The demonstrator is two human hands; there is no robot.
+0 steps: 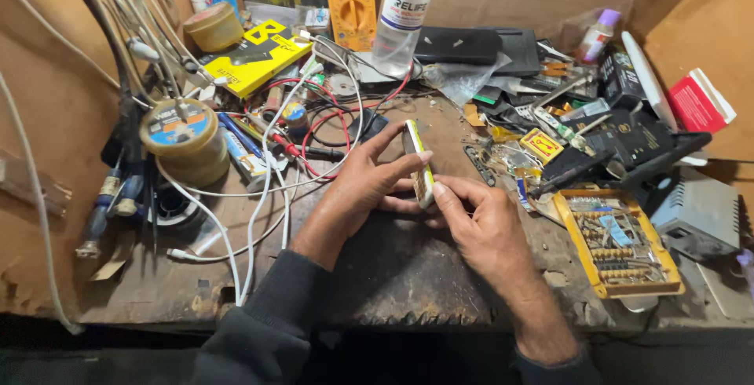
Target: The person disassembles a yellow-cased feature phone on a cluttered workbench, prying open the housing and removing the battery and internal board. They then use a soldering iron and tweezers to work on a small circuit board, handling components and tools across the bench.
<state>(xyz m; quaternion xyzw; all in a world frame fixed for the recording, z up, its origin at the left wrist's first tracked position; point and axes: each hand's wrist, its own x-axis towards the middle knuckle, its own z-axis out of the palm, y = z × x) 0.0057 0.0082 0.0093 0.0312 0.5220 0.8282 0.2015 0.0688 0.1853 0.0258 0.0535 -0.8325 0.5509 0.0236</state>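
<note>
Head view, looking down on a cluttered brown wooden workbench (408,275).

Both hands meet over the bench's middle. Between them stands a small white slab-shaped phone with a yellow-green edge (418,164), held on edge, narrow side up, tilted slightly away from the person.

Left hand (357,189): fingers curled around the phone's left face, index finger lying along the top edge, thumb pressed near the device's upper part. Closed on the phone, firm wrap.

Right hand (483,224): comes in from the lower right, thumb tip touching the phone's near end, fingers folded narrow beneath it. It pinches the lower end; what the fingertips do behind the device cannot be told.

The phone sits above the bench, not resting on it, just right of the left palm and just left of the right knuckles.

Around:
- white cables (259,197) loop across the bench left of the left hand, near the wrist.
- round solder spool with blue and yellow label (182,135), well to the left.
- yellow plastic tray of small screwdriver bits (616,240), near the right hand, on its right.
- yellow multimeter (351,2) and clear plastic bottle (402,12), at the back, well apart from the hands.
- red wires (318,130), just beyond the left fingers.
</note>
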